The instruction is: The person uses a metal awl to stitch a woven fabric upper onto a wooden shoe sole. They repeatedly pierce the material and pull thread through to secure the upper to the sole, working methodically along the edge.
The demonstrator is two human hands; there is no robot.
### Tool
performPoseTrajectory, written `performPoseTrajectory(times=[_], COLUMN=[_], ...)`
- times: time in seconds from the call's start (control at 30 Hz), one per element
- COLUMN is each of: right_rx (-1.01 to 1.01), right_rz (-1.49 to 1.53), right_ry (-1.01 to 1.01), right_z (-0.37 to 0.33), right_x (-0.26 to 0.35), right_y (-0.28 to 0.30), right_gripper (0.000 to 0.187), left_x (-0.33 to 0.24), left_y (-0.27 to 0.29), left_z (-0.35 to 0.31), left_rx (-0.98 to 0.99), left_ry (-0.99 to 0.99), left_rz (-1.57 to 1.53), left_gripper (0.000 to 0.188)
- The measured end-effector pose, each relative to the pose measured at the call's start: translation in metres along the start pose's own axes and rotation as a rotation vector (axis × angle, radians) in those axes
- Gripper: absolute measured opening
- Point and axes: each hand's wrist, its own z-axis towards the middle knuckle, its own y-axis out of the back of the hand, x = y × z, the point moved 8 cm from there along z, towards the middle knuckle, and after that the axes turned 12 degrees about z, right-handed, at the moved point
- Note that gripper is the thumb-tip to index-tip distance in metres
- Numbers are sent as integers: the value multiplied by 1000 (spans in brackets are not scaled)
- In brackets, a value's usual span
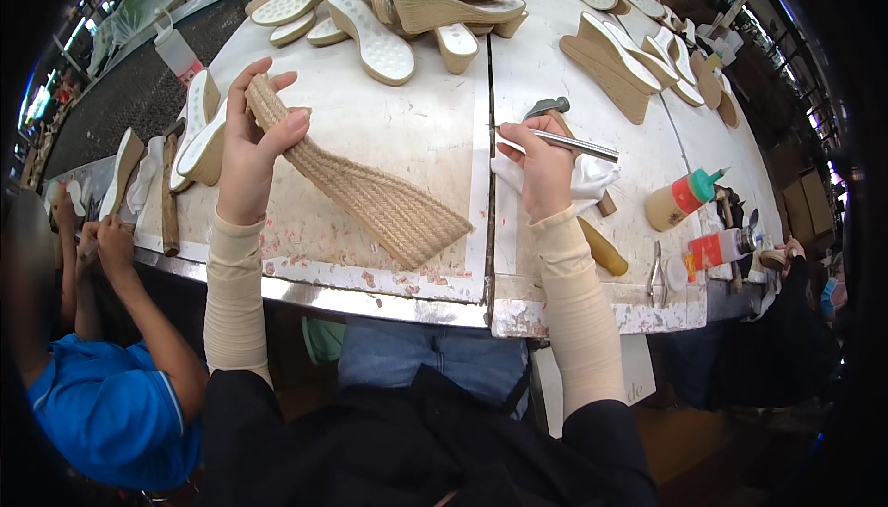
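Observation:
My left hand (pixel 254 142) grips a woven tan wedge sole (pixel 379 202) by its narrow toe end, thumb on the near side. The sole slants down to the right, its thick heel end toward the table's front edge and its braided side facing me. My right hand (pixel 539 163) holds a slim silver pen-like tool (pixel 575 144) between thumb and fingers, its shaft pointing right. The tool is apart from the sole. Just behind my right hand lies a hammer (pixel 548 107), its handle partly hidden. A crumpled white cloth (pixel 592 179) sits beside that hand.
Wedge soles (pixel 444 12) are heaped at the back, with more soles (pixel 615 63) at right. Right of my forearm are a yellow-brown handle (pixel 601 248), pliers (pixel 657 276), a green-capped glue bottle (pixel 680 202) and a red-labelled bottle (pixel 717 248). A person in blue (pixel 120 405) works at left.

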Motion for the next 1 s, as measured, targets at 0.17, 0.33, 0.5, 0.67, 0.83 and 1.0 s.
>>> performPoseTrajectory(times=[0.17,0.33,0.5,0.67,0.83,1.0], right_rx=[16,28,50,18,-18,-15], right_rz=[-12,-66,-56,-32,-6,24], right_ry=[-5,-32,-36,2,30,31], right_z=[1,2,3,3,5,2], right_x=[-3,-8,-10,-1,6,7], right_y=[1,4,4,6,9,5], right_gripper=[17,17,18,16,16,18], left_x=[17,86,113,93,29,-8], left_y=[8,19,22,17,59,81], left_z=[-14,-23,-34,0,77,195], left_rx=[-135,61,303,145,-149,-399], left_ry=[-109,402,648,418,29,-94], left_rz=[-10,-64,-28,-231,-275,-330], left_gripper=[77,58,46,24,20,33])
